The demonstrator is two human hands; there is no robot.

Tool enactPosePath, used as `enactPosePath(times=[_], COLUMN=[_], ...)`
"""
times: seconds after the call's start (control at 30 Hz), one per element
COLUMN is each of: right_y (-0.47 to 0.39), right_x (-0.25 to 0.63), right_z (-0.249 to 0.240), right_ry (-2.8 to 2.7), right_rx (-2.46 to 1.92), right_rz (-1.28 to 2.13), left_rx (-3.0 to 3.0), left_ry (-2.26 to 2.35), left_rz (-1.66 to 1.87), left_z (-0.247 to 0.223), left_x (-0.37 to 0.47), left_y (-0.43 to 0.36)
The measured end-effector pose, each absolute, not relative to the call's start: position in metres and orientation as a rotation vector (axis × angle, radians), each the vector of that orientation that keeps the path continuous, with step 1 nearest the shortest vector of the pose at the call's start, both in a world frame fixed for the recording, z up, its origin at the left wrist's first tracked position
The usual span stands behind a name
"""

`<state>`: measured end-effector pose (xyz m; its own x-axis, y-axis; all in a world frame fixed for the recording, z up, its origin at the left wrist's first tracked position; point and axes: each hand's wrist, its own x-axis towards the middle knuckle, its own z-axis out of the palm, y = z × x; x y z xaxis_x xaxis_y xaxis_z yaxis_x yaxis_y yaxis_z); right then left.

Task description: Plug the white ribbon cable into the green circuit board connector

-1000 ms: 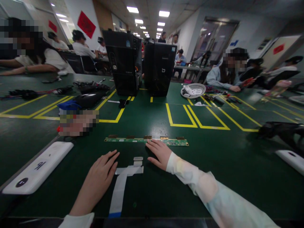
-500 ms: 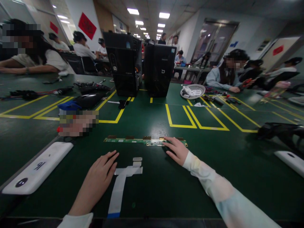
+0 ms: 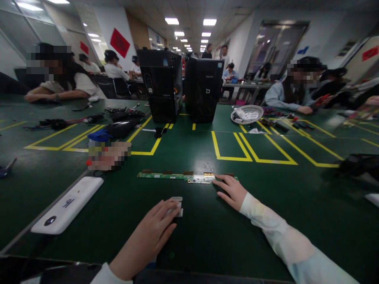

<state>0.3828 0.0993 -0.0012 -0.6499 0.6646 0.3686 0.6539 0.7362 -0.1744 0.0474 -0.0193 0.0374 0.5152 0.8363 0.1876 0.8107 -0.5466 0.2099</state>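
Observation:
A long, narrow green circuit board (image 3: 170, 176) lies crosswise on the green table in front of me. My right hand (image 3: 232, 191) is at its right end, fingers stretched and spread, the fingertips touching or just over the board. Nearer to me lies a white flat ribbon cable (image 3: 178, 200), its connector end showing past my fingers. My left hand (image 3: 152, 230) covers most of that cable with fingers extended; whether they press on it I cannot tell. A bit of the cable's blue end shows beneath the wrist.
A white device with a round dark spot (image 3: 66, 207) lies at the left. Two black computer towers (image 3: 161, 88) stand at the back. A white basket (image 3: 247, 114) sits right of them. Yellow tape (image 3: 233, 159) marks the table. Co-workers sit on both sides.
My left hand has moved right and now lies over the ribbon cable, which was uncovered before. My right hand stays at the board. The camera view has turned slightly left.

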Motion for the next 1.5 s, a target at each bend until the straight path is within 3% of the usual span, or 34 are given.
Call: enactPosePath(times=[0.57,1.5], right_y=[0.096,0.094], right_x=[0.380,0.380], right_z=[0.006,0.004], right_ry=[-2.534,-2.528], right_rx=[-1.015,-1.014], right_rz=[0.024,0.047], left_rx=[2.793,2.788], left_ry=[1.191,1.296], left_rz=[0.363,0.336], left_z=[0.041,0.034], left_x=[0.134,0.144], left_y=[0.027,0.039])
